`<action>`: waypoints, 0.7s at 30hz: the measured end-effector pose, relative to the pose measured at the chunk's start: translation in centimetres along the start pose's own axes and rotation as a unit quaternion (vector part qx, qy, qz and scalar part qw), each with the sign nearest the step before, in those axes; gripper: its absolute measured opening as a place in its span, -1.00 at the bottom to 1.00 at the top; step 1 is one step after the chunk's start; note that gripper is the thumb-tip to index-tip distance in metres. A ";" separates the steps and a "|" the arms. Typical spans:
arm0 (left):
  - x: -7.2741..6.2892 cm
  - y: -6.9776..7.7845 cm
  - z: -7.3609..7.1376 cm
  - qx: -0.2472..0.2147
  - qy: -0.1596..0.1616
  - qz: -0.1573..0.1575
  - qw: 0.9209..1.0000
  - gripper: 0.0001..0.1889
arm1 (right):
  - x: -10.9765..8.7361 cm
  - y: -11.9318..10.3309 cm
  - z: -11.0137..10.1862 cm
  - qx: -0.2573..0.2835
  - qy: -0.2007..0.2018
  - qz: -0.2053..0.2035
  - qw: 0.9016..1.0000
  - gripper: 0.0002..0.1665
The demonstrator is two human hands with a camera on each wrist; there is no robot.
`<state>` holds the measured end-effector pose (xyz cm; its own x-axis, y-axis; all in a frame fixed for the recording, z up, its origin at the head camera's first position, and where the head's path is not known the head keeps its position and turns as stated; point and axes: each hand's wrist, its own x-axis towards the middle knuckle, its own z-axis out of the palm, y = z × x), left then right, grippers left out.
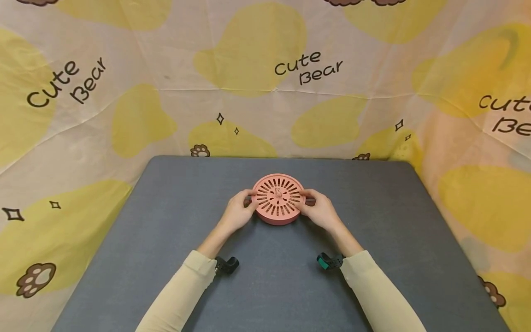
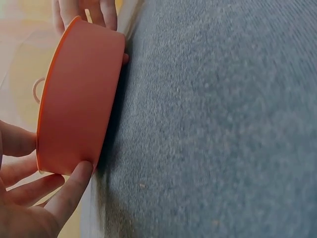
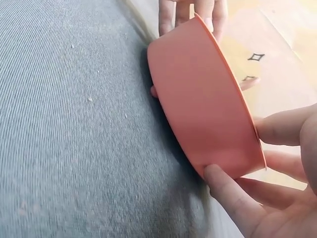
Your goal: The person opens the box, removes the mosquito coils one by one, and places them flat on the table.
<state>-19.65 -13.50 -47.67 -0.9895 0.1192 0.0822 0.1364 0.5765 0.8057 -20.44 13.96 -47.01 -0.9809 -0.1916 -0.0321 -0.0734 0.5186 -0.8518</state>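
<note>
A round pink mosquito coil holder [image 1: 277, 221] is between the two hands, its underside close over the grey table. Its lid [image 1: 271, 195] faces up, with slots running out in a ring, and a small loop [image 2: 37, 90] stands up at its centre. My left hand [image 1: 238, 213] grips the left side, with fingers at the lid's rim and one fingertip low on the wall. On the opposite side my right hand [image 1: 322, 214] holds it in the same way, a fingertip [image 3: 214, 173] pressing near the bottom edge. The inside of the holder is hidden.
The grey table [image 1: 274, 286] stretches out on every side of the holder. A cloth [image 1: 249, 69] with yellow patches and printed words hangs behind it and along both sides. Dark bands [image 1: 227, 265] are strapped at the wrists, beside the pale sleeves.
</note>
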 end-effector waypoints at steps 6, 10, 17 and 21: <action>-0.2 0.3 0.4 -0.007 -0.006 0.003 1.000 -0.66 | -0.5 0.3 -0.7 0.007 -0.003 0.012 1.000 -0.35; -0.4 0.5 0.5 -0.013 -0.009 0.008 1.000 -0.66 | -0.8 0.4 -1.0 0.002 -0.005 0.013 1.000 -0.35; -1.0 1.0 0.9 -0.014 -0.017 0.023 0.999 -0.65 | -1.7 0.7 -1.6 -0.008 -0.006 -0.002 1.000 -0.38; -1.2 1.2 1.1 -0.012 -0.025 0.023 0.999 -0.65 | -2.1 0.8 -1.8 -0.011 -0.006 -0.002 1.000 -0.38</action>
<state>-18.22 -12.04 -47.47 -0.9785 0.1851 0.0907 0.1797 0.5504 0.8154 -18.77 16.29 -46.68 -0.9782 -0.2046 -0.0347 -0.0821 0.5351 -0.8408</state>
